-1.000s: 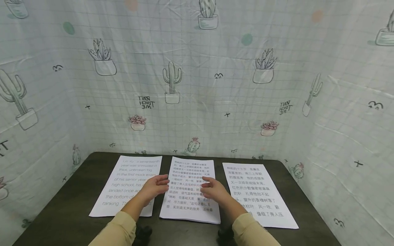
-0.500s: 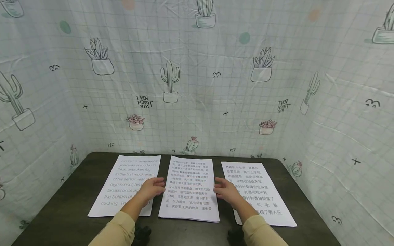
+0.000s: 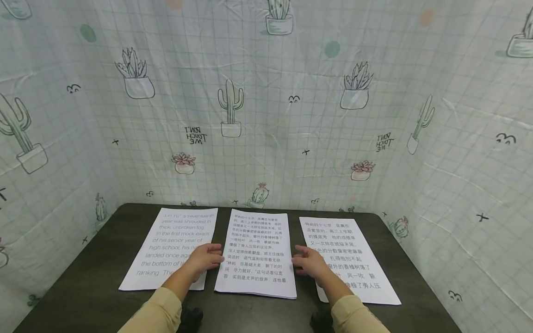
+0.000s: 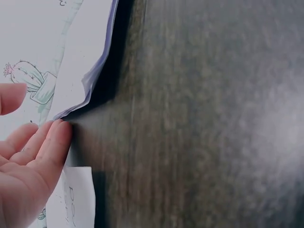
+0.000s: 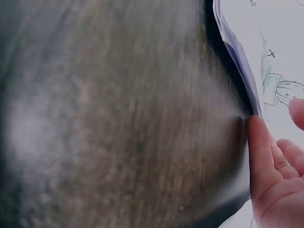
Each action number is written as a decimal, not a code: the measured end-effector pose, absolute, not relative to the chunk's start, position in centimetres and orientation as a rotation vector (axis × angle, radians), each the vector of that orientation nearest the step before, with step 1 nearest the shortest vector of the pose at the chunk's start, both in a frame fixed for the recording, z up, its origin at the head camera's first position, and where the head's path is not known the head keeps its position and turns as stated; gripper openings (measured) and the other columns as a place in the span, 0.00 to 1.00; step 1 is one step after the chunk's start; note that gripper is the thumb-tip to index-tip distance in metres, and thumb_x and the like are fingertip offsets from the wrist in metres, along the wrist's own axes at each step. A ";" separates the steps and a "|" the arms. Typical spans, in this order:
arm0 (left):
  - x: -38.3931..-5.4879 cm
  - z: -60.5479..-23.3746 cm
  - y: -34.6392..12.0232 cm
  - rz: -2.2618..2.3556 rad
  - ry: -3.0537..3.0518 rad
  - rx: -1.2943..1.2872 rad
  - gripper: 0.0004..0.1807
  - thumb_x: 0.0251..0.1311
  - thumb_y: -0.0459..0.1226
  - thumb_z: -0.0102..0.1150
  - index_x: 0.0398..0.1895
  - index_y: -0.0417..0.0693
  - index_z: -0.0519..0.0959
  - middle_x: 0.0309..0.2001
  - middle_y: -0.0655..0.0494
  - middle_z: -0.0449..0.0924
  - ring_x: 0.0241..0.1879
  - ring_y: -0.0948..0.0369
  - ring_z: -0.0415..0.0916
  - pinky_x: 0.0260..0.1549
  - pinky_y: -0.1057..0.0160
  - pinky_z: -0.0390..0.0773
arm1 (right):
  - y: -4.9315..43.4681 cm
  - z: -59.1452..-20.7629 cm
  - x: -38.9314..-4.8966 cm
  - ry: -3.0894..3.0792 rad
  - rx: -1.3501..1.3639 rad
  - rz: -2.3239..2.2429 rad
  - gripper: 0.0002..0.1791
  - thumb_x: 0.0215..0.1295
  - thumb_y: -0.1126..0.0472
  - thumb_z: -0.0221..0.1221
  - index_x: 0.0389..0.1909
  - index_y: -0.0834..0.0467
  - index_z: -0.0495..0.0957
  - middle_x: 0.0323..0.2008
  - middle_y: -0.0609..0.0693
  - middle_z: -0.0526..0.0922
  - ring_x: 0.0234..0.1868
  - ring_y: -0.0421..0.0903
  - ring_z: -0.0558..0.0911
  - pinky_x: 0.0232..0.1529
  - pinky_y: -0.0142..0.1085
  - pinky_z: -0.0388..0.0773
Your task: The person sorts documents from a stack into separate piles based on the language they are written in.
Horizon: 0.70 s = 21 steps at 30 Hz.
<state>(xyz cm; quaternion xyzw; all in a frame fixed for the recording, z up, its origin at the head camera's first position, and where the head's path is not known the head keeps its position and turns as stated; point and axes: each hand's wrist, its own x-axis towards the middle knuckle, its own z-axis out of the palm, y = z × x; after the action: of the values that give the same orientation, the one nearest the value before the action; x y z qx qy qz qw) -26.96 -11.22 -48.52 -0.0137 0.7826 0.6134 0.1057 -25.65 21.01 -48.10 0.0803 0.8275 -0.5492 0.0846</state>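
Observation:
The middle stack of printed sheets (image 3: pixel 256 259) lies flat on the dark table, covered in Chinese text. My left hand (image 3: pixel 204 259) is at its left edge, palm facing inward. In the left wrist view its fairly straight fingertips (image 4: pixel 59 135) meet the stack's edge (image 4: pixel 90 76), with the thumb apart above. On the opposite side my right hand (image 3: pixel 310 262) mirrors it. The right wrist view has those extended fingers (image 5: pixel 260 142) right at the slightly fanned edge of the stack (image 5: pixel 237 57). Neither hand curls round the paper.
To the left lies a sheet with English text (image 3: pixel 166 249), partly under my left forearm. Another Chinese-text sheet (image 3: pixel 354 259) lies to the right, overlapped by my right hand and forearm. A cactus-print curtain (image 3: pixel 266 115) encloses the dark table (image 3: pixel 250 314) behind and on both sides.
My right hand has moved right, from over the middle stack to its right edge. My left hand has shifted slightly left and towards me. The papers look unmoved.

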 end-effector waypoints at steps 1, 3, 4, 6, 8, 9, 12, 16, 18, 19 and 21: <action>-26.9 -48.5 -11.2 1.806 2.306 -0.042 0.30 0.56 0.27 0.60 0.63 0.25 0.67 0.59 0.27 0.73 0.55 0.43 0.78 0.49 0.52 0.82 | 21.0 -48.1 -25.6 2.460 0.241 -1.638 0.32 0.63 0.65 0.58 0.68 0.69 0.63 0.57 0.70 0.76 0.52 0.59 0.82 0.45 0.46 0.84; -26.9 -48.5 -11.1 1.799 2.306 -0.045 0.30 0.56 0.27 0.60 0.63 0.25 0.68 0.59 0.27 0.72 0.55 0.42 0.77 0.49 0.52 0.82 | 21.0 -48.1 -25.5 2.444 0.237 -1.632 0.32 0.63 0.65 0.57 0.68 0.70 0.63 0.57 0.70 0.76 0.50 0.58 0.83 0.45 0.46 0.84; -26.8 -48.5 -11.0 1.794 2.308 -0.050 0.30 0.56 0.27 0.60 0.63 0.25 0.68 0.59 0.27 0.73 0.55 0.43 0.77 0.49 0.52 0.82 | 21.0 -48.1 -25.4 2.440 0.238 -1.628 0.33 0.63 0.65 0.57 0.68 0.70 0.63 0.57 0.70 0.76 0.50 0.58 0.83 0.44 0.46 0.84; -26.8 -48.6 -10.9 1.788 2.311 -0.058 0.29 0.56 0.26 0.60 0.62 0.24 0.68 0.59 0.28 0.73 0.54 0.43 0.78 0.48 0.52 0.83 | 21.0 -48.1 -25.3 2.432 0.238 -1.624 0.33 0.63 0.65 0.57 0.68 0.70 0.63 0.56 0.70 0.76 0.49 0.57 0.83 0.44 0.46 0.84; -26.8 -48.7 -10.7 1.773 2.327 -0.069 0.29 0.56 0.27 0.60 0.62 0.24 0.68 0.57 0.29 0.74 0.52 0.45 0.79 0.47 0.53 0.83 | 21.0 -48.1 -25.3 2.439 0.223 -1.608 0.32 0.63 0.64 0.57 0.68 0.70 0.63 0.56 0.69 0.76 0.49 0.57 0.83 0.43 0.46 0.85; -26.8 -48.7 -10.7 1.765 2.340 -0.077 0.28 0.56 0.27 0.61 0.61 0.25 0.69 0.56 0.30 0.76 0.51 0.46 0.80 0.47 0.54 0.83 | 21.0 -48.2 -25.2 2.440 0.228 -1.605 0.32 0.63 0.65 0.57 0.67 0.70 0.64 0.55 0.69 0.77 0.49 0.57 0.84 0.43 0.46 0.85; -26.8 -48.9 -10.5 1.743 2.387 -0.095 0.27 0.56 0.27 0.61 0.60 0.25 0.71 0.52 0.32 0.79 0.46 0.50 0.82 0.44 0.55 0.84 | 21.0 -48.3 -25.2 2.455 0.213 -1.587 0.31 0.62 0.67 0.57 0.67 0.70 0.65 0.53 0.68 0.79 0.49 0.57 0.84 0.43 0.46 0.85; -26.9 -49.1 -10.2 1.713 2.452 -0.125 0.25 0.56 0.29 0.63 0.57 0.26 0.73 0.47 0.35 0.82 0.41 0.54 0.83 0.42 0.56 0.85 | 21.0 -48.4 -25.2 2.465 0.204 -1.578 0.30 0.62 0.69 0.58 0.66 0.71 0.66 0.51 0.67 0.81 0.48 0.57 0.84 0.43 0.47 0.85; -27.0 -49.2 -10.1 1.696 2.479 -0.144 0.24 0.55 0.29 0.65 0.56 0.26 0.75 0.46 0.37 0.83 0.39 0.56 0.83 0.40 0.57 0.85 | 20.9 -48.5 -25.2 2.474 0.197 -1.579 0.30 0.61 0.70 0.58 0.66 0.71 0.66 0.51 0.66 0.81 0.47 0.55 0.84 0.43 0.47 0.85; -27.0 -49.2 -10.0 1.689 2.487 -0.152 0.24 0.54 0.28 0.65 0.55 0.27 0.75 0.44 0.38 0.84 0.38 0.56 0.84 0.40 0.58 0.85 | 20.9 -48.5 -25.2 2.479 0.195 -1.579 0.30 0.61 0.70 0.58 0.65 0.71 0.66 0.50 0.65 0.81 0.46 0.54 0.84 0.43 0.47 0.85; -26.9 -49.1 -9.9 1.675 2.505 -0.156 0.24 0.53 0.27 0.66 0.54 0.27 0.76 0.42 0.38 0.85 0.36 0.57 0.84 0.38 0.58 0.85 | 20.8 -48.5 -25.1 2.485 0.192 -1.585 0.30 0.61 0.70 0.58 0.65 0.71 0.67 0.49 0.65 0.81 0.45 0.51 0.84 0.42 0.47 0.85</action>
<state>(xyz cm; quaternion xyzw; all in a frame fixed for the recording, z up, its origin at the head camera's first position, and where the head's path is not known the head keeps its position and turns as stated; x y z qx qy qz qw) -26.95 -9.90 -49.15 -0.0518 0.8285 0.5541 0.0621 -25.14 20.84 -48.50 0.0646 0.8376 -0.5342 0.0938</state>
